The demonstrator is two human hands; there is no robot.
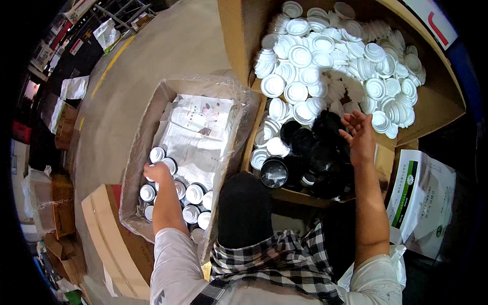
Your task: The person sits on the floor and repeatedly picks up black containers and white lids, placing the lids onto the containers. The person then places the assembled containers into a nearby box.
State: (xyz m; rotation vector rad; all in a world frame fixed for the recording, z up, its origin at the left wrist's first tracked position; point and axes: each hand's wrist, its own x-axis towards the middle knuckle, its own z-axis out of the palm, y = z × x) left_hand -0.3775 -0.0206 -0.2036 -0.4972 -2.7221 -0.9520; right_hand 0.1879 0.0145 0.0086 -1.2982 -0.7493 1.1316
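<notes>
My left hand is in a plastic-lined cardboard box, its fingers curled round a white round cap at the edge of a group. Beside it stand several more white stepped caps, some with dark bases. My right hand is over the larger open box at right, fingers apart and nothing visible in them. Just left of it lies a heap of black round pieces, and one black cup-like piece shows its shiny inside. Many loose white round lids fill the far part of that box.
Printed paper lines the far part of the left box. A folded carton lies at the near left. A white and green printed bag lies at right. Cartons and wrapped goods stand along the far left, past a yellow floor line.
</notes>
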